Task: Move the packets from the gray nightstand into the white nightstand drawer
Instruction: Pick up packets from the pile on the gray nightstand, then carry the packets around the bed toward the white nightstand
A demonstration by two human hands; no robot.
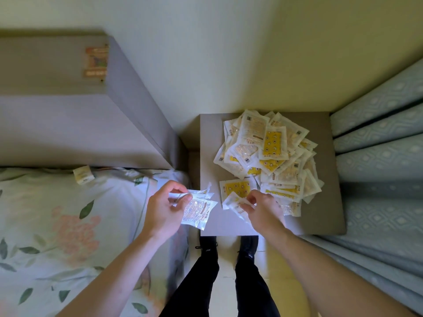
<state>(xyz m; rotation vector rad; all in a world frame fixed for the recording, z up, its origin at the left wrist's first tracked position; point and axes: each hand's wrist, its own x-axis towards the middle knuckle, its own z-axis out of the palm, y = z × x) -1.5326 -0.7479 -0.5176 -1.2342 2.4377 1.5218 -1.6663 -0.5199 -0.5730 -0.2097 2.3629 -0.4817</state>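
Note:
A pile of several white and yellow packets [272,154] covers the top of the gray nightstand [210,138]. My left hand [164,209] holds a small stack of packets [198,208] just off the nightstand's left front corner. My right hand [261,209] pinches a single packet [231,200] at the near edge of the pile, above the nightstand's front. The white nightstand and its drawer are not in view.
A bed with a floral cover [57,236] and a gray headboard [80,115] lies to the left. One loose packet [83,175] rests at the top of the bed. Light blue curtains [380,156] hang close on the right. My legs and shoes [229,248] stand before the nightstand.

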